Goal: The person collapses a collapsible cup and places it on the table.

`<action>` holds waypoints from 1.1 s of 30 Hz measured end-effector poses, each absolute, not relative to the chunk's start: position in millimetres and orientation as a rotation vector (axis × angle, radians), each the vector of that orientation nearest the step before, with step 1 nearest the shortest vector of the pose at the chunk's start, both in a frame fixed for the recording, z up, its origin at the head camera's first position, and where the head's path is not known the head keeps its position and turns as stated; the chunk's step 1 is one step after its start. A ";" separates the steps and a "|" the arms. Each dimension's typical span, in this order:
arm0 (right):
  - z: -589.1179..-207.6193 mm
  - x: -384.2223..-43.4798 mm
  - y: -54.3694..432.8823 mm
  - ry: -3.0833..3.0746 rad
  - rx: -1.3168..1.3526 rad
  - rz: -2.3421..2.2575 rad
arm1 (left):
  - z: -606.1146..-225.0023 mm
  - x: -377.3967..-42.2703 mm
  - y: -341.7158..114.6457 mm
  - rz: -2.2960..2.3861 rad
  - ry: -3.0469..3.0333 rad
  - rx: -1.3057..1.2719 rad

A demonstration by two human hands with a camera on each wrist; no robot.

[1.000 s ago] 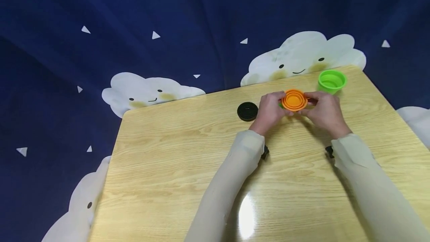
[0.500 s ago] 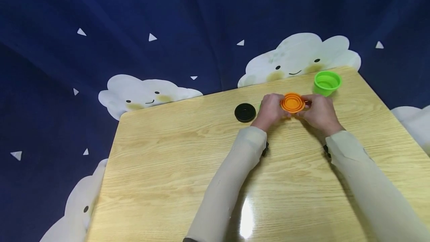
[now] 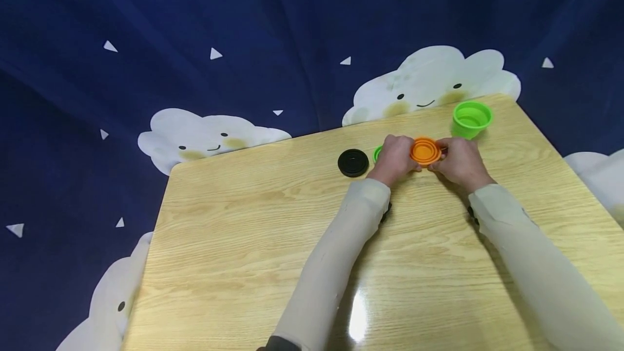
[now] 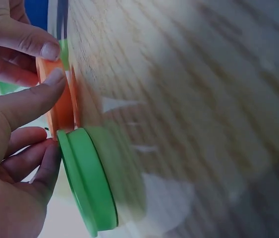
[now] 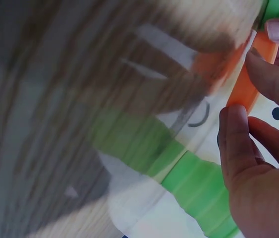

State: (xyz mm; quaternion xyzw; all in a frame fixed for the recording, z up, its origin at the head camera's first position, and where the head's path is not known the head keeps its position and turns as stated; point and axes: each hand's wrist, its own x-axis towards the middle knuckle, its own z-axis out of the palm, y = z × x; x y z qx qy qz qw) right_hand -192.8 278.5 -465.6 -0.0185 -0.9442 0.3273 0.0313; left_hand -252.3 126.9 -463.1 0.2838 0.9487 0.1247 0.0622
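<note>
Between both hands is a collapsible orange cup (image 3: 424, 151), folded flat with its rings facing up. My left hand (image 3: 394, 159) pinches its left side; thumb and fingers show in the left wrist view. On the opposite side, my right hand (image 3: 461, 162) pinches the rim. The orange cup (image 4: 62, 106) is level and close over the tabletop; whether it touches is unclear. A flattened green cup (image 4: 87, 181) lies beside the left hand, mostly hidden by it in the head view. An expanded green cup (image 3: 471, 119) stands upright beyond the right hand.
A flattened black cup (image 3: 353, 162) lies left of the left hand on the wooden table (image 3: 253, 232). Behind the table's far edge hangs a dark blue curtain (image 3: 219, 10) with white clouds.
Both hands have lowered the orange cup a little and shifted it slightly right over the table. More of the flattened green cup shows left of the left hand. The head view has shifted slightly.
</note>
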 end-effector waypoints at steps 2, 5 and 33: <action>-466.6 -193.4 280.1 -2.912 -0.043 1.003 | -462.4 -252.7 129.7 0.327 2.861 0.864; -468.1 -194.1 282.3 -2.922 -0.035 1.007 | -460.3 -251.9 133.2 0.267 2.855 0.853; -451.5 -162.8 313.1 -2.555 -0.362 1.013 | -437.0 -238.5 151.5 0.947 2.905 0.651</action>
